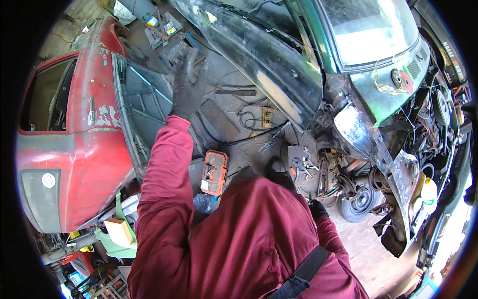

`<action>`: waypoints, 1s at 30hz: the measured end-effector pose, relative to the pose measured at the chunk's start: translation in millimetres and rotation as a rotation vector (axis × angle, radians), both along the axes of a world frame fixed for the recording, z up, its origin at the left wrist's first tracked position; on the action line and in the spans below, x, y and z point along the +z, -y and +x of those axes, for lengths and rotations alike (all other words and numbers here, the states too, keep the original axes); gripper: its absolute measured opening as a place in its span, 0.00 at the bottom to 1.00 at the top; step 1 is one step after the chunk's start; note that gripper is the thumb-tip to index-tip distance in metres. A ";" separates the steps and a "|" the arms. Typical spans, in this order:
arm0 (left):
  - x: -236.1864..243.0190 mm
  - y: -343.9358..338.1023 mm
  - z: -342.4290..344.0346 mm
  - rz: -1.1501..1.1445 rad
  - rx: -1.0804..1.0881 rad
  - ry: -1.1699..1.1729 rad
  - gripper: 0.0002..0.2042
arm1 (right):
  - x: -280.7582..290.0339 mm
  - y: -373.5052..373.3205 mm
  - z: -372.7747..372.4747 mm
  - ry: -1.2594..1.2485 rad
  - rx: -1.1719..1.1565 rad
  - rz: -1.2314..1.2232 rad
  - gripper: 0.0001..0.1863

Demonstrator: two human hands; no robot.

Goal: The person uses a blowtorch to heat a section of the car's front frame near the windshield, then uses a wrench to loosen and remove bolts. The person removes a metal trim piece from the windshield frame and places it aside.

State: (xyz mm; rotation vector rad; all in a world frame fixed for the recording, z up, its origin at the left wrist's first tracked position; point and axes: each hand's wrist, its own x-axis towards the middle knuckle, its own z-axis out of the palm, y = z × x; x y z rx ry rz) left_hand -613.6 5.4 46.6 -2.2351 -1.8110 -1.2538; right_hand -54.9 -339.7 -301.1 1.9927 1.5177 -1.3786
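Note:
My left hand (188, 87), in a dark glove, reaches forward with its fingers stretched out and holds nothing. It is raised over the edge of a loose dark car door panel (144, 99) that leans beside the red car body (102, 149). Low at my right side, my right hand (318, 209) wears a black glove. Its fingers are mostly hidden, but they look closed on something small and dark with a shiny tip. Near it stands a stool-like tray (304, 167) with pliers-like tools. An orange toolbox (214, 173) lies on the floor before me.
A green car body (393, 92) with an open dark door (264, 60) stands ahead and right. Cables and a yellow box (267, 117) lie on the floor. A wheel (359, 203) sits under the stripped front end. A cardboard box (119, 232) is at left.

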 end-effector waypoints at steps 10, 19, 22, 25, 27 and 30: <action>76.4 -87.9 -7.9 0.229 -0.044 -0.071 0.26 | -63.1 -76.9 -6.1 -0.160 0.156 0.196 0.36; 121.0 -229.3 -40.9 0.385 -0.083 -0.092 0.28 | -60.4 -152.4 -87.5 -0.351 0.116 0.555 0.22; 141.9 -299.5 -69.1 0.411 -0.145 -0.122 0.29 | -67.4 -193.3 -127.0 -0.285 0.229 0.717 0.20; 161.5 -387.9 -95.1 0.516 -0.177 -0.263 0.36 | -41.7 -233.4 -184.1 -0.387 -0.566 0.200 0.20; 178.4 -449.1 -106.2 0.603 -0.214 -0.392 0.46 | -11.4 -265.1 -224.3 -0.424 -0.983 -0.071 0.21; 206.4 -526.2 -101.7 0.702 -0.299 -0.414 0.49 | 30.3 -310.0 -279.7 -0.336 -1.104 0.051 0.19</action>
